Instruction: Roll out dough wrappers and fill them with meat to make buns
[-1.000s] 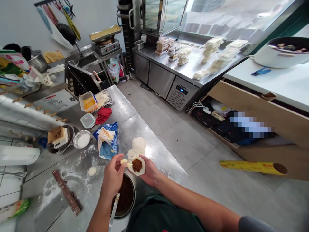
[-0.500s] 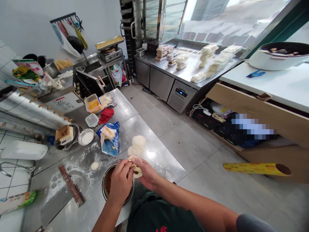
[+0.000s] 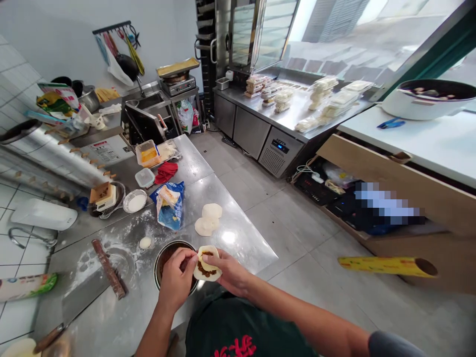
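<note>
Filled dough wrapper point(image 3: 204, 268), one (hand-held).
Right hand point(image 3: 231, 271) grips it, thumb over brown filling point(image 3: 208, 272); left hand point(image 3: 176, 276), fingers nearly closed at its edge, pinch unclear.

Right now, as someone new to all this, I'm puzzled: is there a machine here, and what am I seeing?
No machine is doing the work: these are a person's bare hands, seen from a camera worn on the head, looking forward and down. The right hand holds a dough round with dark filling; the left hand is at its edge. Below is a round pot. On the metal table lie two flat dough pieces, a small dough ball, a brown rod and a blue bag.
</note>
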Tool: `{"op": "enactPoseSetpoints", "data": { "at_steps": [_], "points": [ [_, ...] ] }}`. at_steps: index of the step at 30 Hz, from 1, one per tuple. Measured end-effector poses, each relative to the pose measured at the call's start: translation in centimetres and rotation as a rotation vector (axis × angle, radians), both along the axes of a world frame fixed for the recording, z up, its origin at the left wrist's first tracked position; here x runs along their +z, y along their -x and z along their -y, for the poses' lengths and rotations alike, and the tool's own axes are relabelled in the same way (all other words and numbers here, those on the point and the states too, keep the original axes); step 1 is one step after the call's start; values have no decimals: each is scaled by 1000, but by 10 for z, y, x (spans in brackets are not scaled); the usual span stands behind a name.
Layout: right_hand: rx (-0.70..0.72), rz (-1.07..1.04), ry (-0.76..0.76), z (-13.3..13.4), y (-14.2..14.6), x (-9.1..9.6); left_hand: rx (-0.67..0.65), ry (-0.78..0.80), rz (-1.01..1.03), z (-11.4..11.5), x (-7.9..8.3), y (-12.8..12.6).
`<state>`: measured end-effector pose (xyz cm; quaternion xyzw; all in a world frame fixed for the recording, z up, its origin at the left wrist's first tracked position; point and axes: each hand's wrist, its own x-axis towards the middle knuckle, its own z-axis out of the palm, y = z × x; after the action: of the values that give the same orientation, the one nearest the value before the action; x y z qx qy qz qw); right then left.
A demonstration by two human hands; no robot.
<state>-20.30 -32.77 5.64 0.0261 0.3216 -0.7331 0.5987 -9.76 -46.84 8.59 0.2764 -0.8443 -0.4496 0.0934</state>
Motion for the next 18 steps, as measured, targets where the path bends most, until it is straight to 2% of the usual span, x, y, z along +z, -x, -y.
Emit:
{"op": "enactPoseSetpoints", "data": {
  "at_steps": [3,7,13,18],
  "points": [
    [14,-32,27,-1,-7,-1,44,17,26,-7,4,-6],
    [56,-70,39,-1,-17,-4,64,-64,117,-4,3,-12],
    [42,-18,-51,-2,-24,-8,-27,-89,95,4,5,-24],
    [57,-44,-61,-6,-22,-9,5,-96,111,-2,4,-24]
  ]
}}
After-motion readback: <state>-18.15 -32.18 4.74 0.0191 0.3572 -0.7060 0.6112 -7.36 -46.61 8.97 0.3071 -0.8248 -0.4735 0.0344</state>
